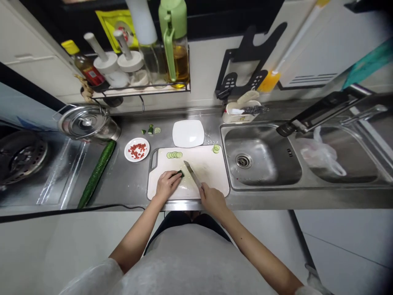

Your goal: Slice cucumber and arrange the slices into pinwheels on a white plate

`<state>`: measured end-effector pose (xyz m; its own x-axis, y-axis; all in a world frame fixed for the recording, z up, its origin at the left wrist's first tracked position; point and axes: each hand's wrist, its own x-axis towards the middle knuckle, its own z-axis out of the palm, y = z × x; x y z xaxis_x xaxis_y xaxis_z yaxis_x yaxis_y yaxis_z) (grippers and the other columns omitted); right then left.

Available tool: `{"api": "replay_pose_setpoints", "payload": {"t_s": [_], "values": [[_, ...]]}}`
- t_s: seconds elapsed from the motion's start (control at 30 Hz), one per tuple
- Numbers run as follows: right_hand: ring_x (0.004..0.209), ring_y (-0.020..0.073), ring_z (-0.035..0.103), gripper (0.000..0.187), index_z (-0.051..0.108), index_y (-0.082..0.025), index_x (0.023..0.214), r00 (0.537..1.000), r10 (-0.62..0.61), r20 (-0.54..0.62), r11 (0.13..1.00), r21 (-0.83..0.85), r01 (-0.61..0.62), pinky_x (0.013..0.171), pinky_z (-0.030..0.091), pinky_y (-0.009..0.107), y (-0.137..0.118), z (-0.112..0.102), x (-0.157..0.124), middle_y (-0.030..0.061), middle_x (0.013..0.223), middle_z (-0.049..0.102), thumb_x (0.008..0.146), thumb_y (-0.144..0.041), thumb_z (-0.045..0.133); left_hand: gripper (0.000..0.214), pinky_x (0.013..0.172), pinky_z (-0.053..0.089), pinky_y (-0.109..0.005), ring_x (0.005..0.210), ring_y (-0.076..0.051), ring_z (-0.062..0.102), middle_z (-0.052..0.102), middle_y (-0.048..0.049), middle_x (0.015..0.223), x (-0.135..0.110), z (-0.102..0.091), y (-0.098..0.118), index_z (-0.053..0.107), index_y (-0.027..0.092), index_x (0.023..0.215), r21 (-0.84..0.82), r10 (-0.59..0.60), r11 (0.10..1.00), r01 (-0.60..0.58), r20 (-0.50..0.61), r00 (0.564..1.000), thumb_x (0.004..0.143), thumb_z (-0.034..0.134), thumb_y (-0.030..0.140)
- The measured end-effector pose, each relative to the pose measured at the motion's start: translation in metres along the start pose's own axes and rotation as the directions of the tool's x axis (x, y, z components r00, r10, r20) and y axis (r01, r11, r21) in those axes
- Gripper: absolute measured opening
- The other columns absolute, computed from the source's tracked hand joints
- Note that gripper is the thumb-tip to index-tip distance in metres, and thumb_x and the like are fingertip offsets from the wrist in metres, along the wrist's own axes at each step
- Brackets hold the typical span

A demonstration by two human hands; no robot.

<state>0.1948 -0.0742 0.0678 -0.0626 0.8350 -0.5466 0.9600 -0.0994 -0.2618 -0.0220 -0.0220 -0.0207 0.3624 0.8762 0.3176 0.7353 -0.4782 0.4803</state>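
Note:
On the white cutting board [159,176], my left hand [167,184] has its fingers closed over a short piece of cucumber [180,173], of which only the dark green end shows. My right hand [212,198] grips a kitchen knife [192,173] by its handle, the blade pointing up and left, a little apart from the piece. An overlapping row of cucumber slices [174,155] lies along the board's upper left. A few more slices [216,148] sit at its upper right corner.
Behind the board stands a white square plate [188,133]. To the left are a plate of chopped red pieces [136,149], cucumber scraps [150,129], a whole cucumber [97,174] and a lidded pot [87,123]. A sink [260,157] adjoins on the right; a bottle rack [141,92] hangs above.

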Motion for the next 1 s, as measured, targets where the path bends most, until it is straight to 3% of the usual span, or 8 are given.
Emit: {"api": "replay_pose_setpoints", "payload": {"t_s": [0.4,0.73,1.0], "values": [[0.086,0.0252,0.067,0.034,0.051,-0.016,0.113,0.994,-0.087,0.068,0.996,0.012,0.086,0.071,0.044,0.031,-0.015,0.006,-0.005,0.013,0.088,0.07,0.098,-0.027,0.023,0.028,0.085,0.049,-0.035,0.096,-0.019,0.056,0.064,-0.0071,0.102,0.0,0.004,-0.004,0.066,0.027,0.114,0.028,0.066,0.997,-0.066,-0.001,0.998,0.089,0.055,0.026],[0.092,0.0263,0.067,0.03,0.051,-0.012,0.113,0.984,-0.079,0.157,0.997,0.04,0.073,0.073,0.046,0.032,-0.023,0.002,-0.007,0.017,0.089,0.069,0.091,-0.011,0.031,0.023,0.084,0.048,-0.036,0.094,-0.019,0.056,0.064,-0.0079,0.101,0.002,0.004,-0.004,0.069,0.025,0.108,0.009,0.05,0.999,-0.051,0.027,0.998,0.089,0.054,0.027],[0.091,0.0269,0.068,0.031,0.051,-0.011,0.113,0.983,-0.09,0.159,0.995,0.057,0.082,0.072,0.048,0.032,-0.024,0.004,-0.004,0.0157,0.087,0.07,0.087,-0.006,0.035,0.02,0.085,0.047,-0.035,0.095,-0.019,0.056,0.064,-0.0074,0.099,0.004,0.003,-0.003,0.07,0.023,0.103,-0.014,0.053,0.999,-0.053,0.025,0.998,0.089,0.056,0.025]]}}
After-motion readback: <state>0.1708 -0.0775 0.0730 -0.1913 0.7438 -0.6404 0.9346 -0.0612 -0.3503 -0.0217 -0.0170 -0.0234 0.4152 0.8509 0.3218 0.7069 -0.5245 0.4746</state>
